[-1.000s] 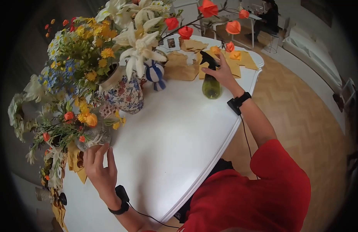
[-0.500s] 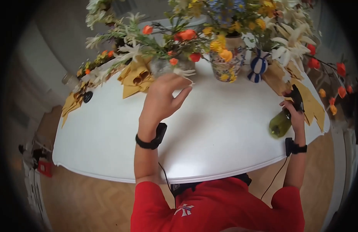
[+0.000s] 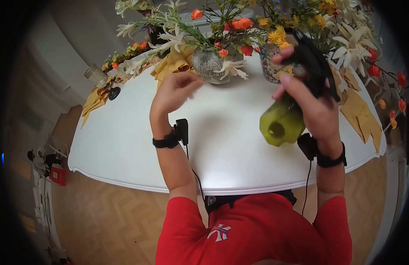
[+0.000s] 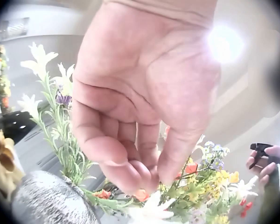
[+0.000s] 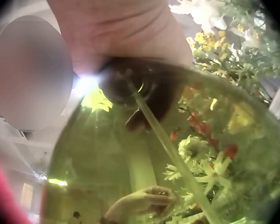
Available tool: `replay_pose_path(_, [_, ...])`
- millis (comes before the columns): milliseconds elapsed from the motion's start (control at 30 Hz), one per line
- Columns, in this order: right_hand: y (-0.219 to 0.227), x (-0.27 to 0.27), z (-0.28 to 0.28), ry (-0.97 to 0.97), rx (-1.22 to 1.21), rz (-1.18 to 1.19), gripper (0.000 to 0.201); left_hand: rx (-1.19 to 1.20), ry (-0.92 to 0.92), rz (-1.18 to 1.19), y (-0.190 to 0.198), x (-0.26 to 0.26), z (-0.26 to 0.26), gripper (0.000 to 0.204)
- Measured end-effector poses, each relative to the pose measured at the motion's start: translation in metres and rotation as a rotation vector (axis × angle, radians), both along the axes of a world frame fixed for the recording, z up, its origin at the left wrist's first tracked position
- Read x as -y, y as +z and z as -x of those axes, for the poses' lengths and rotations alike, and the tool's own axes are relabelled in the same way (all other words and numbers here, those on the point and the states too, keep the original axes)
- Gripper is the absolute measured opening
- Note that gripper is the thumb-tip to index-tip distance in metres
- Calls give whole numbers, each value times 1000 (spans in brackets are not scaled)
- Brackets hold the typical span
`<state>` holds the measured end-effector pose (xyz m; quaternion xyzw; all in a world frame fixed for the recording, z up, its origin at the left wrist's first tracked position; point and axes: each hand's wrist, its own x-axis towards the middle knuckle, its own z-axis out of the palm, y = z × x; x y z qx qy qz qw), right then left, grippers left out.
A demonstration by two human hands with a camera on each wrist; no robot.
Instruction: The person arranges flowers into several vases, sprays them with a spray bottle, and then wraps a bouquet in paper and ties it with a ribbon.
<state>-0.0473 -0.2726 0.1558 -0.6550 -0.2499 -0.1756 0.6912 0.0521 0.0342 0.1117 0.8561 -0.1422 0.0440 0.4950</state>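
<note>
My right hand (image 3: 317, 110) grips a green spray bottle (image 3: 281, 123) with a black trigger head (image 3: 317, 62), raised over the table's right half. In the right wrist view the see-through green bottle (image 5: 112, 154) with its dip tube (image 5: 170, 144) takes up most of the picture. My left hand (image 3: 173, 92) hovers near the grey textured vase (image 3: 209, 66), fingers loosely curled and thumb close to the fingertips. Nothing shows between those fingers in the left wrist view. From the vase spread white lilies (image 3: 171, 39), orange blossoms (image 3: 242, 24) and green stems.
A white table (image 3: 138, 137) lies below my hands. Mustard cloth (image 3: 173, 64) sits behind my left hand, and another (image 3: 361, 115) at the right edge. A patterned vase (image 3: 268, 62) with yellow flowers stands behind the bottle. On the left are a black round object (image 3: 114, 93) and a glass (image 3: 97, 75).
The head view has swung left. My right hand has gripped the spray bottle and lifted it off the table toward me. My left hand has drawn slightly away from the flowers.
</note>
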Motion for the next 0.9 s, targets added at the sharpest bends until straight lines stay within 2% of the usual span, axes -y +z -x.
replay_pose_path(67, [12,-9,-19,-50,29,-42,33,85,105,14,4,-5,4,22])
replay_pose_path(267, [13,-17,-31,-95,2,17,28,192,142,27,3,-21,1,20])
replay_pose_path(533, [-40,-31,-36,-7,-144,-6,23,219,204,22,5,-22,4,27])
replay_pose_path(733, [-75,-35,-40,21,-287,17,20,195,189,31,2,-26,3,22])
replay_pose_path(900, [-108,-21,-35,-30,-344,92,16,208,191,-36,-1,-33,2,22])
